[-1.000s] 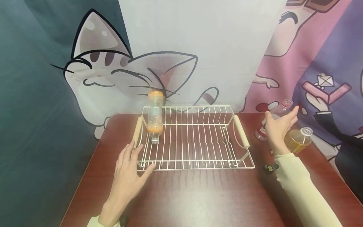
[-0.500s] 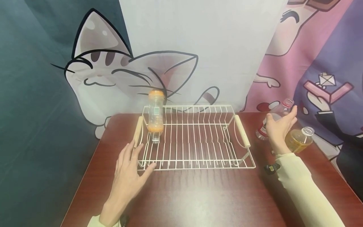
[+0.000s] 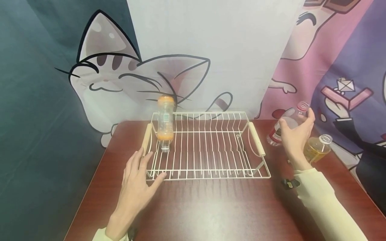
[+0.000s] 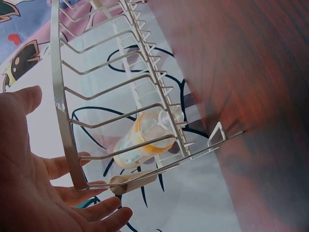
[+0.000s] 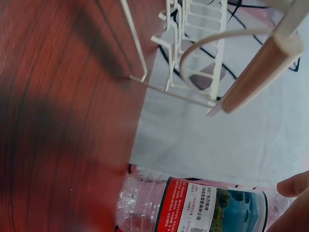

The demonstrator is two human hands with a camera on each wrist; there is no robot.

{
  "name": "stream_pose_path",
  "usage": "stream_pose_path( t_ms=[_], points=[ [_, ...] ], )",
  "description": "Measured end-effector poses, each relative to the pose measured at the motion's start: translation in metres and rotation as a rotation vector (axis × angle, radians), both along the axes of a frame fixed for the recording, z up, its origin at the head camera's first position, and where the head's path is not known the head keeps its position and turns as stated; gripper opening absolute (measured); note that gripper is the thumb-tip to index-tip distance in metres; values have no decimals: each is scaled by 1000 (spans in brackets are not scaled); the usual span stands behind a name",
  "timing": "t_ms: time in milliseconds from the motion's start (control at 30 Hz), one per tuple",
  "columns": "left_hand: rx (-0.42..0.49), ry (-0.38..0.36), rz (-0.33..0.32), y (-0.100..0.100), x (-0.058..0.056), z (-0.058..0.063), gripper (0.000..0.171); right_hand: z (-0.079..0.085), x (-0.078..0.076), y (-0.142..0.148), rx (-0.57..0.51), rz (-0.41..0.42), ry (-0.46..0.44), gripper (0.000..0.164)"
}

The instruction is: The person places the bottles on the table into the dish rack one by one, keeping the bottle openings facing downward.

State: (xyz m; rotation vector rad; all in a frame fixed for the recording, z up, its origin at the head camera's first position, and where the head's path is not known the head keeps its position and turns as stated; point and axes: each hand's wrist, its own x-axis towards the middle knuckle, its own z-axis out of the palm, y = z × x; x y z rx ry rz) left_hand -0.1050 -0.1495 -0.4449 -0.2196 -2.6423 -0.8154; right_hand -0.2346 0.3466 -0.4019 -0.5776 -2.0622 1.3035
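Note:
My right hand (image 3: 297, 137) grips a clear plastic bottle (image 3: 275, 134) beside the rack. Its red label (image 5: 176, 205) faces the right wrist camera, where part of the thumb shows near the upper end. The bottle tilts, with its uncapped neck leaning right. My left hand (image 3: 137, 182) lies by the near left corner of a white wire dish rack (image 3: 199, 170), fingers loosely spread around it; whether they touch the wire is unclear. Inside the rack's left end, a clear bottle with orange bands (image 3: 165, 122) stands neck down.
A second uncapped bottle with yellow liquid (image 3: 315, 150) stands just right of my right hand. Wooden handles (image 3: 256, 139) stick up at both rack ends. Behind the dark red table (image 3: 208, 211) hangs a cartoon-printed cloth (image 3: 241, 50).
My right hand has closed in around the red-labelled bottle, which has shifted slightly left and up in the head view. The left hand, rack and orange-banded bottle stay put.

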Motion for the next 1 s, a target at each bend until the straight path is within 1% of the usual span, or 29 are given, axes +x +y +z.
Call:
stream_pose_path(
  t_ms=[133,267,367,500,600,767,867,1000],
  points=[
    [0,-1,-1,1,0,0,79,2,11,-9,-12,15,89,85],
    [-1,2,-3,1,0,2,78,7,21,-17,5,23,172,77],
    [0,6,-2,2,1,2,79,10,30,-22,9,30,195,74],
    [-1,5,-1,2,2,3,80,12,41,-27,0,28,204,71],
    [-1,6,-3,3,2,5,80,14,49,-30,-3,25,239,68],
    [10,12,-8,4,3,5,81,18,62,-35,31,44,335,65],
    [18,11,-18,5,4,6,81,22,72,-43,45,76,392,65],
    [14,19,-32,6,5,7,80,29,87,-56,110,104,452,65]
  ],
)
